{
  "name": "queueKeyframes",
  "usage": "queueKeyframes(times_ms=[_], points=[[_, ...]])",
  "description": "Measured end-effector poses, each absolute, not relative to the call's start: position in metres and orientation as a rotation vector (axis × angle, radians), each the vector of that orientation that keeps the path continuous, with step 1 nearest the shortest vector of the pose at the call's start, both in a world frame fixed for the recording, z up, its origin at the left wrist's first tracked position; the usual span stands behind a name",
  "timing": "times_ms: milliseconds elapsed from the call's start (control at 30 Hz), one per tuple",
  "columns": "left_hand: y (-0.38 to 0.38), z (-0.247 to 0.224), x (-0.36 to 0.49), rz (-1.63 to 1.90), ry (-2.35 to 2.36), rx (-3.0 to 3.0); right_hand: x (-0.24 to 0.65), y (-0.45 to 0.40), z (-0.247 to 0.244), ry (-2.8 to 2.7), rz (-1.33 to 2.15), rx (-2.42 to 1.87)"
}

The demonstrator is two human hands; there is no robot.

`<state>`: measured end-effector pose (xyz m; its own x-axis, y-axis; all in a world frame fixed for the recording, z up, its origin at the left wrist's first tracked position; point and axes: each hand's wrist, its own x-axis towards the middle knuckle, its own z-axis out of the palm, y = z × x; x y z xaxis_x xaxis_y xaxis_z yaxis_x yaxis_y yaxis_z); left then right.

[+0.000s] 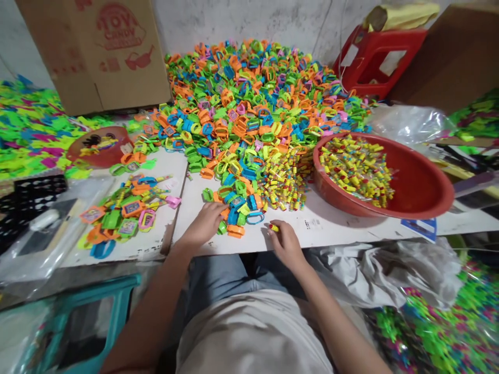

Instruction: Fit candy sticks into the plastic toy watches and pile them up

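Observation:
My left hand (205,222) rests at the front left edge of a heap of plastic toy watches (237,200) in orange, blue and green; its fingertips touch the nearest ones, and what they hold, if anything, is hidden. Between the thumb and fingers of my right hand (286,243) is a small yellow tube (274,228) with a red end, just above the white tabletop (218,244). Many similar yellow tubes (283,179) lie in a pile beyond that hand. A smaller group of watches and tubes (128,208) sits to the left.
At the right stands a red basin (421,182) partly filled with yellow tubes. A large mound of watches (249,88) reaches the wall. A small red bowl (101,148), a cardboard box (117,62), a red stool (374,62) and a teal stool (120,306) surround the work area.

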<state>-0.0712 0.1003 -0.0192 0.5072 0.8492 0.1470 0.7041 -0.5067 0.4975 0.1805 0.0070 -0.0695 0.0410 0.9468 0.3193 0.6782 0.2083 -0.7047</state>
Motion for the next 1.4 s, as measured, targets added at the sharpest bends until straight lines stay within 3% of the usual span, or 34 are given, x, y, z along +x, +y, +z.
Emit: queueKeyframes(times_ms=[167,267,433,633,933,1400], points=[[0.111,0.0,-0.082,0.477,1.221,2.377,0.185,0.009,-0.072,-1.632,0.459,-1.54],[0.104,0.012,-0.087,0.652,1.203,2.221,0.184,0.007,-0.072,-1.631,0.479,-1.522],[0.063,0.015,-0.077,1.058,0.99,1.346,0.18,0.003,-0.07,-1.593,0.557,-1.486],[0.025,0.0,-0.054,0.943,0.867,0.735,0.169,-0.006,-0.053,-1.589,0.604,-1.364],[0.018,-0.002,-0.065,0.72,0.575,0.868,0.159,-0.024,-0.018,-1.7,0.561,-1.206],[0.013,0.011,-0.056,0.849,0.276,0.699,0.147,-0.032,0.008,-1.732,0.545,-0.996]])
